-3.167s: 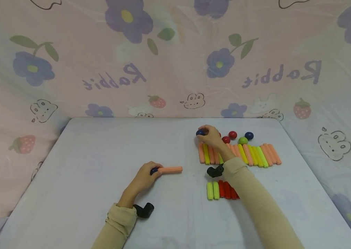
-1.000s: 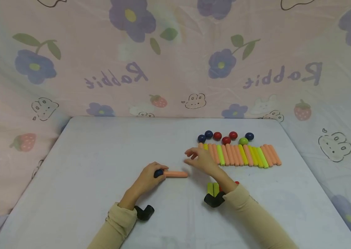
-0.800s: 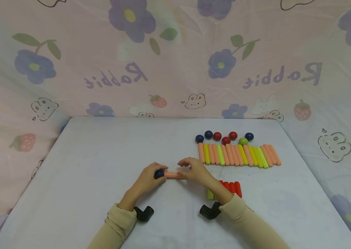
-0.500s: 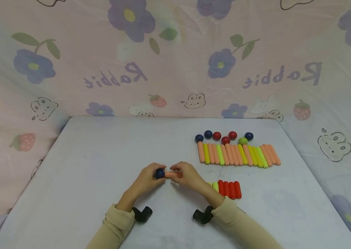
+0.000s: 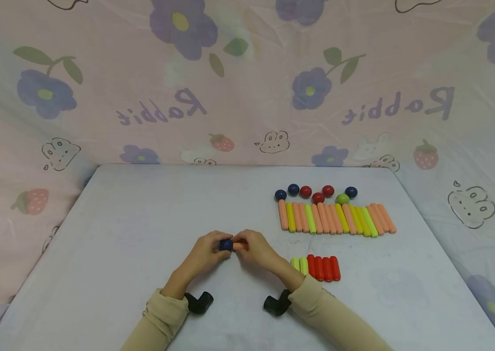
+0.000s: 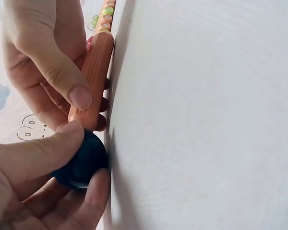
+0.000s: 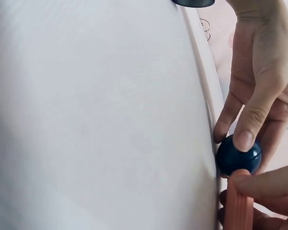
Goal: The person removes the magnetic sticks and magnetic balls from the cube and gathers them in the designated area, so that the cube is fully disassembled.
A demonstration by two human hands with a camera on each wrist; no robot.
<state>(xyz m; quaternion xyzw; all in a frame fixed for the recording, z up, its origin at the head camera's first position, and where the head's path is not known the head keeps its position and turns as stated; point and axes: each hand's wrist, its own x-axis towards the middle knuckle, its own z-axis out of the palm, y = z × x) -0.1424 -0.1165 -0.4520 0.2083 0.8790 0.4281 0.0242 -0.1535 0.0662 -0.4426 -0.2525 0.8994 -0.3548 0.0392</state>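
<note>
Thumb and fingers of my left hand point(image 5: 203, 251) pinch a dark blue ball point(image 6: 84, 165) near the middle of the table. My right hand point(image 5: 259, 249) grips a ridged orange stick point(image 6: 98, 67), thumb on one side and fingers behind. One end of the stick meets the ball, as the right wrist view shows with the blue ball point(image 7: 236, 157) and the orange stick point(image 7: 240, 206) in line. Whether the stick's tip sits inside the ball cannot be seen. Much of the stick is hidden behind the right hand in the head view.
On the white table point(image 5: 142, 204), a long row of orange, yellow and green sticks point(image 5: 324, 218) lies at the back right. Behind it sit several balls, including a green ball point(image 5: 342, 199). Shorter red sticks point(image 5: 327, 268) and green sticks point(image 5: 303, 264) lie near my right forearm.
My right hand has left a blue ball behind the stick row, come toward me and left, and taken hold of the orange stick. My left hand keeps its grip on the other blue ball.
</note>
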